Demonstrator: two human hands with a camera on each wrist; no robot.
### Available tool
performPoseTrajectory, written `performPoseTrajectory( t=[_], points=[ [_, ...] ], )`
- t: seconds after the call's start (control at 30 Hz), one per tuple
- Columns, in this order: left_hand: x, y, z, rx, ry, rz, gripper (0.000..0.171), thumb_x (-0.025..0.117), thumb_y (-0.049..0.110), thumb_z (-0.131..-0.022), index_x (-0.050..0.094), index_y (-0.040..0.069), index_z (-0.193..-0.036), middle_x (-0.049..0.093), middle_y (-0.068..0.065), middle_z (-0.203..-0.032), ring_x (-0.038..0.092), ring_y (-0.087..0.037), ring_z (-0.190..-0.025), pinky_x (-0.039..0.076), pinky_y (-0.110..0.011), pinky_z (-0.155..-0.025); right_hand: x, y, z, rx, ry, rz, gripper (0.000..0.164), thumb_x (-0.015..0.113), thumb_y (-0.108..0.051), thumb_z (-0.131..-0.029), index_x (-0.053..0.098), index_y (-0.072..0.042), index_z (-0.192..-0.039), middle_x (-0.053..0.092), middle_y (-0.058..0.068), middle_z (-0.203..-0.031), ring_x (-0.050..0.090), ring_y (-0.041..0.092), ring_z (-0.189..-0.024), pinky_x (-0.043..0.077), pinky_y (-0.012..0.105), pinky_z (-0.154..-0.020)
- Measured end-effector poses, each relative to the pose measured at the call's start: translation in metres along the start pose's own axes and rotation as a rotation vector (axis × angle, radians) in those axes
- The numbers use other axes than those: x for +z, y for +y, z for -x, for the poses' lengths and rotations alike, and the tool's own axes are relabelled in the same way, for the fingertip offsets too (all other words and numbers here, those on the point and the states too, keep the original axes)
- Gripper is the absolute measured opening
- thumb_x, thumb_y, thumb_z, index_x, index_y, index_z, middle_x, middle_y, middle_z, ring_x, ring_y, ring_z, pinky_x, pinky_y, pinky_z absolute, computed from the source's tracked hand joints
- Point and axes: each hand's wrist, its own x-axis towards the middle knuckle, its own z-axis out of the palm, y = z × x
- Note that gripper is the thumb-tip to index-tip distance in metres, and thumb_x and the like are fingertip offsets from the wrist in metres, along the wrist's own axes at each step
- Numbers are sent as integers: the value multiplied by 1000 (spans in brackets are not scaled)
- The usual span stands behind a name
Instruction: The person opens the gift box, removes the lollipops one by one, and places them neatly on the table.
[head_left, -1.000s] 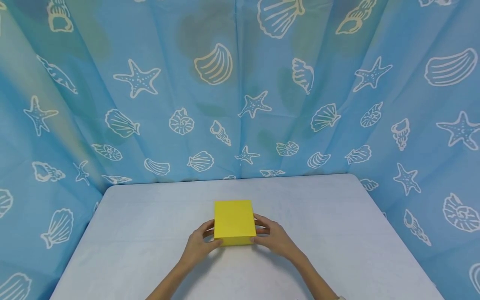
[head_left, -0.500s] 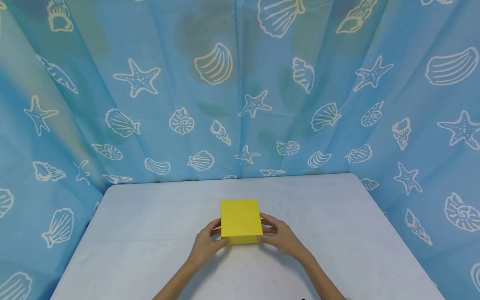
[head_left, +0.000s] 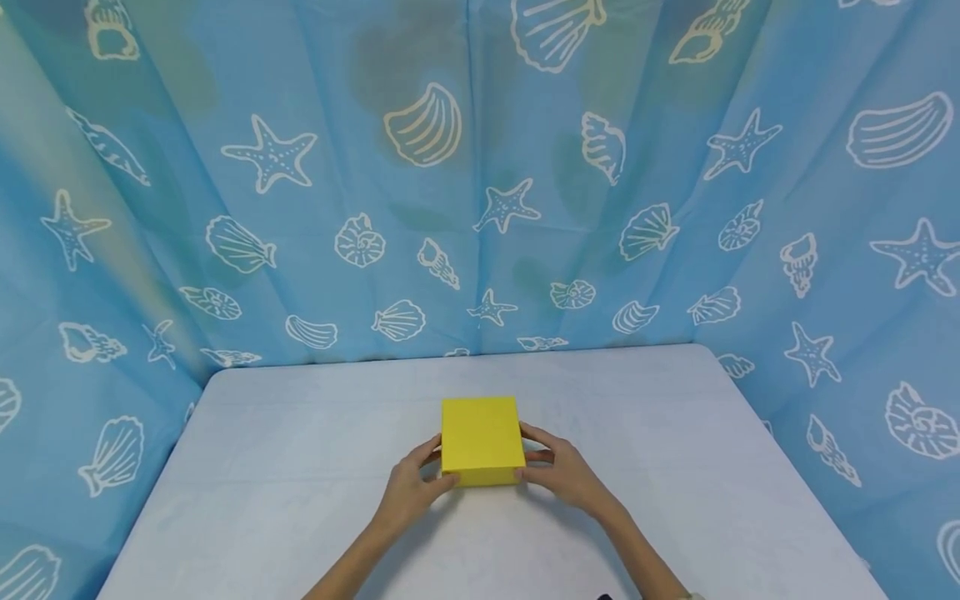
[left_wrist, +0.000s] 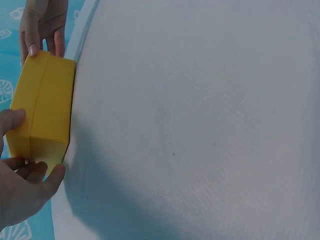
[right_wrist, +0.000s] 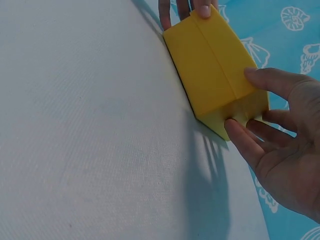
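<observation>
A square yellow box (head_left: pixel 482 433) sits on the table between both hands, its plain top facing up. My left hand (head_left: pixel 409 493) holds its left side, thumb at the near corner and the other fingers along the side. On the opposite side my right hand (head_left: pixel 567 480) grips it the same way. A seam runs along the near face of the box (left_wrist: pixel 52 100) in the left wrist view, like the edge of a lid. In the right wrist view, fingertips of my right hand (right_wrist: pixel 295 145) press the box's end, low down near the table.
A white cloth covers the table (head_left: pixel 300 433), which has rounded far corners. Behind it and at both sides hangs a blue curtain (head_left: pixel 345 183) with white shells and starfish. A small dark object (head_left: pixel 604 597) shows at the bottom edge of the head view.
Both hands and the yellow box have shifted a little to the right along the table since one second ago. Over the last half second they have stayed nearly still.
</observation>
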Motion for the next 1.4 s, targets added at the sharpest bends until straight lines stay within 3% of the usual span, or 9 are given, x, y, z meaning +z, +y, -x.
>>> performPoseTrajectory(
  t=[0.2, 0.53, 0.77, 1.17, 1.4],
  points=[
    [-2, 3, -3, 4, 25, -49, 69, 79, 18, -86, 48, -5, -144, 49, -22, -145, 45, -40, -134, 47, -49, -99, 0, -7, 0, -15, 9, 23, 74, 75, -8, -88, 38, -1, -152, 41, 21, -152, 57, 36, -124, 53, 32, -90],
    [-4, 6, -3, -8, 14, -52, 69, 78, 16, -87, 47, -5, -145, 48, -22, -146, 47, -40, -132, 43, -53, -102, 0, -47, 10, -1, 18, 51, 71, 74, -5, -88, 39, 7, -149, 44, 26, -148, 56, 41, -123, 51, 37, -94],
    [-5, 8, -3, 2, 21, -51, 69, 79, 17, -87, 47, -6, -144, 49, -22, -145, 49, -39, -131, 43, -52, -103, -2, -12, -5, -13, 27, 79, 74, 76, -15, -89, 40, -2, -152, 43, 20, -151, 54, 36, -127, 49, 39, -97],
    [-6, 15, -2, -16, 9, -20, 70, 78, 18, -87, 47, -6, -145, 50, -22, -144, 55, -38, -125, 46, -50, -100, -5, -13, -1, -23, 1, 54, 74, 76, -19, -89, 40, -2, -152, 44, 19, -150, 53, 36, -128, 47, 40, -99],
    [-9, 21, -5, 2, 12, -9, 70, 78, 19, -88, 46, -3, -147, 50, -18, -146, 54, -34, -127, 45, -49, -101, -8, -25, 0, -60, 21, 40, 74, 76, -15, -89, 39, -1, -152, 45, 20, -150, 54, 36, -127, 49, 38, -96]
  ],
)
